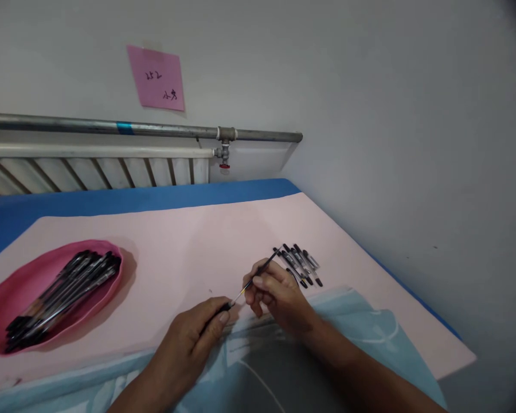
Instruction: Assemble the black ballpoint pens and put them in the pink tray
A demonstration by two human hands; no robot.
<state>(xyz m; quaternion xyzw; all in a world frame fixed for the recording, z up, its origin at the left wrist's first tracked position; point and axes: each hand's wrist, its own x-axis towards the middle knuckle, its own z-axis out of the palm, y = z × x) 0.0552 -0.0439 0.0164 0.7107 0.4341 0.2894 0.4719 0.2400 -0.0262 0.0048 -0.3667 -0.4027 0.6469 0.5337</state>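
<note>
My left hand point(191, 332) is closed around a short dark pen part point(225, 307), its end showing between thumb and forefinger. My right hand point(279, 291) pinches a slim black pen piece point(268, 261) that slants up and to the right. Between the two hands runs a thin pale rod point(239, 296), like a refill, linking the pieces; whether it is going in or out cannot be told. Just beyond my right hand, several black-and-clear pens point(298, 261) lie side by side on the pink tabletop sheet point(176, 241).
To the left, a pink oval basin point(79, 248) holds a pile of black and clear pens point(64, 298). Light blue patterned cloth point(352, 327) covers my lap and the front edge. Behind the table are a radiator point(90, 169), a metal pipe point(167, 129) and a wall.
</note>
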